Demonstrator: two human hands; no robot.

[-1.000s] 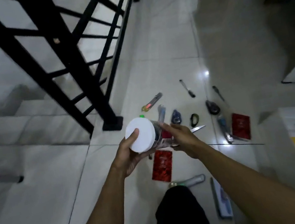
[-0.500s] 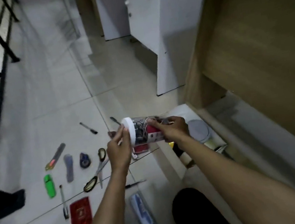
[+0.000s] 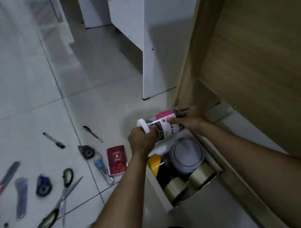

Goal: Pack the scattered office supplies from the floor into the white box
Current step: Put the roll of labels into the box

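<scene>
Both hands, left hand [image 3: 142,138] and right hand [image 3: 189,120], grip the clear jar [image 3: 162,125], now over the white box [image 3: 159,192]; its contents are blurred, and fingers curl around it.

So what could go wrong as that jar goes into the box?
1. The white box already holds a grey round container, two tape rolls and a yellow-black item, so the clear jar, held sideways by the left hand and right hand, may not fit.
2. Its white lid could loosen, spilling clips.
</scene>
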